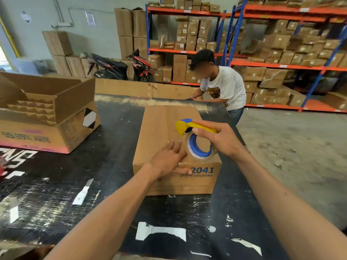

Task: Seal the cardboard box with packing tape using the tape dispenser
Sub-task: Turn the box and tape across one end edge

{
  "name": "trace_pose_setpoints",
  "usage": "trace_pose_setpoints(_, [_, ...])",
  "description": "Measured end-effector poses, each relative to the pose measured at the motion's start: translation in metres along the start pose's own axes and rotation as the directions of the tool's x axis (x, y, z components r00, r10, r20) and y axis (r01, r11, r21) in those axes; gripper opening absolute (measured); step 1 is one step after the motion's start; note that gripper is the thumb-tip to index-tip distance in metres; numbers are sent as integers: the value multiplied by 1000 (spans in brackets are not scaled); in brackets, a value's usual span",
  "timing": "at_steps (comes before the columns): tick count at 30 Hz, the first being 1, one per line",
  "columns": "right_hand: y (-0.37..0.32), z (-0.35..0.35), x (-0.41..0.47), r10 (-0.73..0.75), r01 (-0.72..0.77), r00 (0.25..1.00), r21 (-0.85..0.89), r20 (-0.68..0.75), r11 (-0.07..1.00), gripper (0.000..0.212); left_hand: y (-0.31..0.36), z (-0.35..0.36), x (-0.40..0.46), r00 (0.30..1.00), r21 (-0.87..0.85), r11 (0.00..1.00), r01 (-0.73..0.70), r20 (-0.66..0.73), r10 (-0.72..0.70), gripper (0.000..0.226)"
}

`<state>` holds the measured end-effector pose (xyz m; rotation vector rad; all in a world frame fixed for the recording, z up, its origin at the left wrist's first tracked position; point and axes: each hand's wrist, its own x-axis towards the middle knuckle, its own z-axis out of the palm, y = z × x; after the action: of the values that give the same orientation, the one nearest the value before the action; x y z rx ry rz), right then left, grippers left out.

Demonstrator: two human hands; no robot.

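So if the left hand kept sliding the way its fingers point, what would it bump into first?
Probably the tape dispenser. The left hand lies flat on the cardboard box, fingers pointing up and slightly right toward the tape roll just ahead, though the exact gap is unclear.

Black scuffed table point(116, 132): closed box point(169, 128) mid, open box point(47, 117) far left, tape scraps point(159, 231) near edge.

Two hands point(170, 158), one tape dispenser point(195, 136), two table boxes point(169, 128) (one open), two motorbikes point(110, 67).
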<state>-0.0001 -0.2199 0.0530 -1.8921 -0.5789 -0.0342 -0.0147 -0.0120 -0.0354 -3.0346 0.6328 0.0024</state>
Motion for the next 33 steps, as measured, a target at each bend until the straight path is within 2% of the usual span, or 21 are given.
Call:
trace_pose_setpoints(3, [-3, 13, -6, 11, -8, 997, 45, -82, 999, 42, -5, 1, -3, 992, -78, 990, -121, -49, 117, 99])
trace_pose_setpoints(5, [-5, 23, -8, 30, -23, 992, 58, -124, 998, 40, -5, 0, -4, 988, -107, 983, -147, -69, 140, 98])
trace_pose_setpoints(14, [-8, 40, -24, 72, -67, 982, 36, -173, 997, 39, 7, -6, -8, 997, -170, 985, -42, -74, 29, 101])
trace_pose_setpoints(18, [-11, 39, -31, 70, -77, 981, -36, -179, 996, 39, 6, 2, 3, 990, -195, 979, -64, -133, 38, 99])
trace_pose_setpoints(22, [-15, 36, -36, 63, -79, 979, -75, -192, 994, 42, 4, 5, 6, 989, -227, 973, -44, -145, 11, 108])
trace_pose_setpoints(24, [-17, 33, -40, 57, -75, 981, -93, -187, 993, 44, 7, -2, 0, 985, -239, 968, -71, -169, 31, 101])
trace_pose_setpoints(25, [-18, 30, -43, 52, -70, 983, -98, -176, 993, 44, 9, -8, -6, 979, -315, 941, -120, -196, 59, 87])
trace_pose_setpoints(26, [-20, 27, -48, 43, -60, 986, -106, -161, 993, 44, 11, -15, -13, 969, -465, 868, -174, -236, 68, 67])
trace_pose_setpoints(27, [-21, 23, -54, 25, -44, 989, -124, -147, 991, 43, 14, -23, -22, 968, -639, 748, -182, -249, 23, 48])
trace_pose_setpoints(28, [-22, 18, -61, -3, -17, 991, -153, -134, 988, 42, 15, -31, -31, 975, -814, 566, -132, -210, -74, 36])
trace_pose_setpoints(29, [-21, 13, -69, -45, 17, 991, -205, -129, 979, 41, 14, -38, -40, 974, -957, 284, -52, -111, -199, 35])
trace_pose_setpoints(30, [-20, 8, -76, -100, 62, 987, -272, -128, 960, 42, 9, -40, -46, 960, -998, -66, 11, 29, -278, 40])
trace_pose_setpoints(31, [-18, 3, -82, -166, 116, 978, -338, -125, 934, 43, 3, -41, -53, 950, -916, -399, 50, 167, -264, 44])
trace_pose_setpoints(32, [-17, 0, -87, -235, 173, 965, -392, -116, 904, 44, -3, -44, -61, 943, -764, -641, 81, 266, -198, 45])
trace_pose_setpoints(33, [-17, -2, -90, -304, 231, 947, -433, -106, 872, 45, -7, -45, -66, 940, -645, -756, 110, 315, -132, 47])
